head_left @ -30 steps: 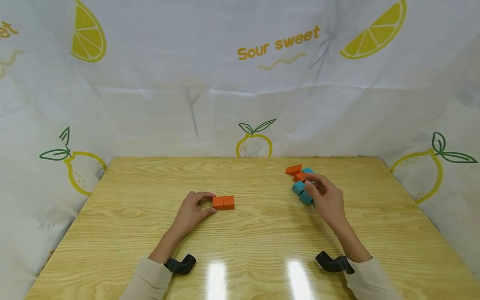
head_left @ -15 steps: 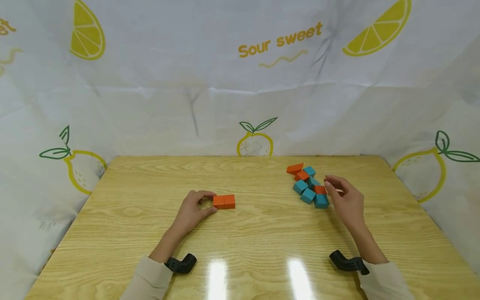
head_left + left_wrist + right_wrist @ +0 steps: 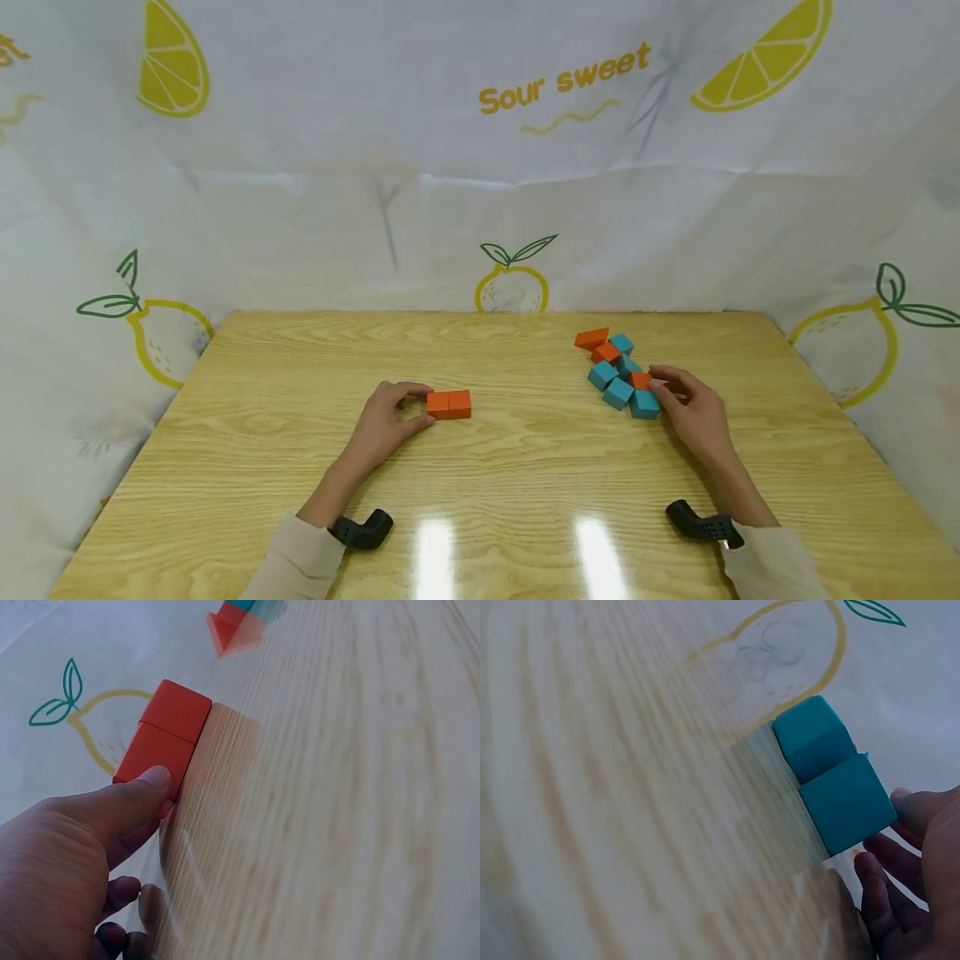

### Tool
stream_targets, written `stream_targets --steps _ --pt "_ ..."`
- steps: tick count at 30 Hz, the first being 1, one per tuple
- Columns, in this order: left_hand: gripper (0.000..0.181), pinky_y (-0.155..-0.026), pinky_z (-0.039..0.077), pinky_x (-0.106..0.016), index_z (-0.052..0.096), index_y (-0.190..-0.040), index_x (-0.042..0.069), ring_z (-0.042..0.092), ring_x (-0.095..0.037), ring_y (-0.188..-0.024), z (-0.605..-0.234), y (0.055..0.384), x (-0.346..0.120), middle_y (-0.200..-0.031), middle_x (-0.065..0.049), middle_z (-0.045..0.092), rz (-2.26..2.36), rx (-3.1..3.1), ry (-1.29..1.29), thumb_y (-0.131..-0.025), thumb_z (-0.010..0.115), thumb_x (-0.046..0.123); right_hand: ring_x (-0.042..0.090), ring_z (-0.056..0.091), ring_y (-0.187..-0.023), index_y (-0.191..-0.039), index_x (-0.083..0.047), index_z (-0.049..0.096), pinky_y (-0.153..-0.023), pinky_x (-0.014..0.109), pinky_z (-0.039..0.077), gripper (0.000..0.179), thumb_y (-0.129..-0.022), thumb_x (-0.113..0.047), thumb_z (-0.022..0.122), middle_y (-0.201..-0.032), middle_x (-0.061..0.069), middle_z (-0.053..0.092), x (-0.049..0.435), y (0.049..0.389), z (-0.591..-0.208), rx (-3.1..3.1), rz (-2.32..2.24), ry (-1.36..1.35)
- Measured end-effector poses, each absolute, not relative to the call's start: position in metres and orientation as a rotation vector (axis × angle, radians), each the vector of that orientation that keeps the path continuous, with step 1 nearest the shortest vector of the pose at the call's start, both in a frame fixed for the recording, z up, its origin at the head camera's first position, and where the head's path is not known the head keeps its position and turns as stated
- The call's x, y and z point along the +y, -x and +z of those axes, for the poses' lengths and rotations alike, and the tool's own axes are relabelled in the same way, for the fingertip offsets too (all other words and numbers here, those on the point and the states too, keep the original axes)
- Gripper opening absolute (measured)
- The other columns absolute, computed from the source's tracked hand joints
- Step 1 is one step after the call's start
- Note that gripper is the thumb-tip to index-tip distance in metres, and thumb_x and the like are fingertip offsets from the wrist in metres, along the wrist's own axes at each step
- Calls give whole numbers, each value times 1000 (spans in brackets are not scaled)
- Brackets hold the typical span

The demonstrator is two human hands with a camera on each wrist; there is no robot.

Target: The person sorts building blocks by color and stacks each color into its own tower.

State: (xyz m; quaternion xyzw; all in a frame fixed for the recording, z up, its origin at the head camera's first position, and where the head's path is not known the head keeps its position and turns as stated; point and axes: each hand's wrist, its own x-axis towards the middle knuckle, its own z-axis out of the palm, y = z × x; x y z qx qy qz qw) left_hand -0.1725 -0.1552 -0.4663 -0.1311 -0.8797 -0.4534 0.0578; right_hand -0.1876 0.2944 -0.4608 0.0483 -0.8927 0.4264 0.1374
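Table (image 3: 525,467): glossy, yellowish wood grain
Orange pair (image 3: 448,406): left of centre, side by side, touching
Blue blocks (image 3: 618,393): five, clustered far right
Orange blocks (image 3: 606,354): three, in that cluster

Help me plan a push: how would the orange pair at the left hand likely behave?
The orange pair looks stiff, given its crisp edges. Its flat faces suggest sliding rather than rolling. The seam across it hints that it might part if pushed askew.
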Motion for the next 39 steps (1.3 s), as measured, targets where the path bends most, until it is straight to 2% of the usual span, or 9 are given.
stream_targets --steps 17,24,31,39 --pt "40 -74 41 -36 68 -116 15 43 -16 -81 -468 173 -155 -104 4 62 -1371 -2667 407 -78 81 19 -4 51 -95 -130 -7 58 -75 13 41 40 -100 -32 52 -118 11 60 301 186 -464 -2634 1275 -185" --pt "39 -74 41 -36 68 -116 15 43 -16 -81 -469 173 -155 -104 4 62 -1365 -2667 407 -78 80 19 1 54 -92 -131 -8 58 -72 15 43 37 -98 -26 57 -118 13 60 304 184 -463 -2596 1294 -236" --pt "39 -74 41 -37 68 -115 15 43 -16 -82 -467 173 -155 -104 3 61 -1377 -2662 413 -79 80 18 1 53 -96 -133 -6 55 -76 15 43 37 -98 -18 57 -119 13 55 312 186 -466 -2595 1375 -340" --pt "39 -73 41 -37 68 -116 15 43 -17 -81 -466 172 -155 -103 2 60 -1386 -2669 407 -79 80 18 -10 49 -96 -137 -7 53 -76 12 41 38 -102 -21 49 -128 16 55 311 188 -466 -2635 1237 -343"
